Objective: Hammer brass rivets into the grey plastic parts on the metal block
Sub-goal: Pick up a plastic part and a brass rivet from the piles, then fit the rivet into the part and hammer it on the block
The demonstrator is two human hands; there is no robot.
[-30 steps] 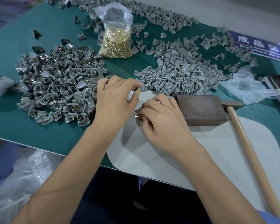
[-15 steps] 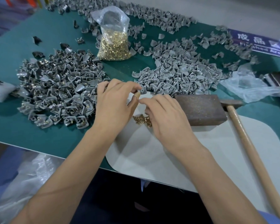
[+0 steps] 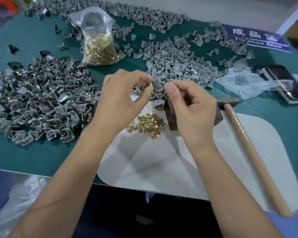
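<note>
A single head view is given, taken from above and behind the metal block (image 3: 172, 114), facing forward and steeply down at close range. The block is seen near centre; beyond it the teal table (image 3: 41, 155) is covered to its far edge, the near edge below.

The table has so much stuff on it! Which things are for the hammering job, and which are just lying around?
For the job:
- grey part pinched by the left hand
- right hand
- loose brass rivets
- metal block
- hammer
- pile of plain grey parts
- bag of rivets

Just lying about:
- blue sign
- crumpled clear plastic
- pile of riveted parts
</note>
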